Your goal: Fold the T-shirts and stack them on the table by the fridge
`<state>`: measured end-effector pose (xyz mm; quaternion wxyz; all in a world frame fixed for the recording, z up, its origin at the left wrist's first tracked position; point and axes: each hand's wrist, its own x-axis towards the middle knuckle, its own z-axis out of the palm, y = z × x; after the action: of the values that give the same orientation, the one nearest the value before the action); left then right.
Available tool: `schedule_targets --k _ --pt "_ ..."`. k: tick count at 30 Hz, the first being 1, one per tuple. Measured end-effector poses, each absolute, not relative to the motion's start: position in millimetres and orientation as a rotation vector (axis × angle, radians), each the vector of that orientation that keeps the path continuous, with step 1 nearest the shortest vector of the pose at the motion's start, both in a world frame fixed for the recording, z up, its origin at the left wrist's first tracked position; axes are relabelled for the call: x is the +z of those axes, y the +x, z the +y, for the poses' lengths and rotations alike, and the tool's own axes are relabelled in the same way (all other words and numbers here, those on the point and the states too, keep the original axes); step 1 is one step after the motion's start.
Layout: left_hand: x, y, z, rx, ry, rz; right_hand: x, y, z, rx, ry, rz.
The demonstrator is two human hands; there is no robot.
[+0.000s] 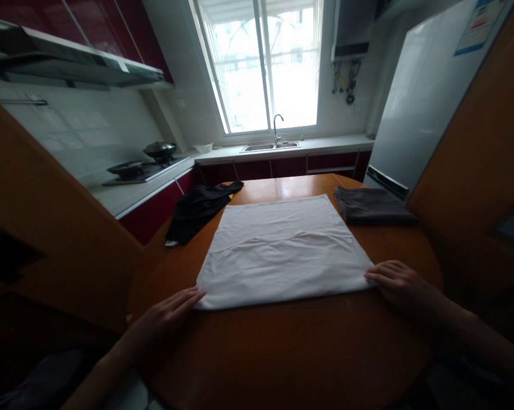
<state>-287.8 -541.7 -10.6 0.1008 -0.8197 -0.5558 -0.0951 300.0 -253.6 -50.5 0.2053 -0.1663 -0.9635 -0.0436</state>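
Head view: white garment [278, 267] flat on bench [300, 353], near part doubled over up to an uneven edge about halfway; far part lies beyond that edge. Creases unsmoothed. Left hand [165, 312] and right hand [404, 285]: fingers nearly closed, 1 near corner pinched in each. Dark grey cloth [372, 206], far right, already folded; black garment [199, 210], far left, loosely bunched, not folded.
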Motion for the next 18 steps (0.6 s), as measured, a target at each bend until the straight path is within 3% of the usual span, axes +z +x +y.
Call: schedule_targets --k 11,18 --pt "-5 -282 -541 -0.491 -2.398 -1.691 -46 297 -260 -0.126 -0.469 -2.537" --pt "2 -275 -572 -0.728 -2.503 -1.802 -40 322 -282 0.359 -0.537 -2.457"
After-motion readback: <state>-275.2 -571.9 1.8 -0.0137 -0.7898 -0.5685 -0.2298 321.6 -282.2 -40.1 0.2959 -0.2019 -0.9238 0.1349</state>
